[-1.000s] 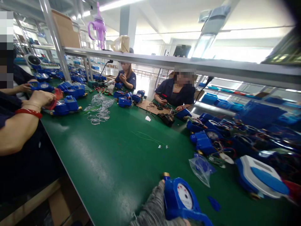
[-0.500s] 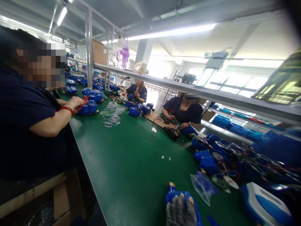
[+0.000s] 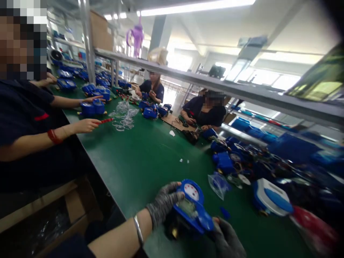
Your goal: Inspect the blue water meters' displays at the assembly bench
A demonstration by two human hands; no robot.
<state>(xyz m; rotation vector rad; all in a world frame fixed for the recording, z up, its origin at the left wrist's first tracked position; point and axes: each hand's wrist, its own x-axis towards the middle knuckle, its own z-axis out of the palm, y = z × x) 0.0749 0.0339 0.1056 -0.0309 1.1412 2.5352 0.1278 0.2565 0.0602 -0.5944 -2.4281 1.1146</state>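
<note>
A blue water meter (image 3: 192, 208) with a round white dial lies tilted over the near edge of the green table (image 3: 139, 161). My left hand (image 3: 162, 202), in a grey knit glove with a bangle on the wrist, grips the meter's left side, thumb near the dial. My right hand (image 3: 227, 240), also gloved, holds the meter's lower right end at the bottom of the view. A small clear plastic bag (image 3: 218, 183) with blue parts lies just beyond the meter.
A heap of blue meters and wires (image 3: 242, 161) and a white-and-blue unit (image 3: 271, 197) fill the right. A person at the left (image 3: 32, 122) holds a red tool by loose clear rings (image 3: 122, 120). Two people sit across. A shelf rail (image 3: 215, 86) runs overhead.
The view has swung down. The meter has turned and tipped so its dial faces up, and both my gloved hands now show gripping it. The person at the left has reached an arm out.
</note>
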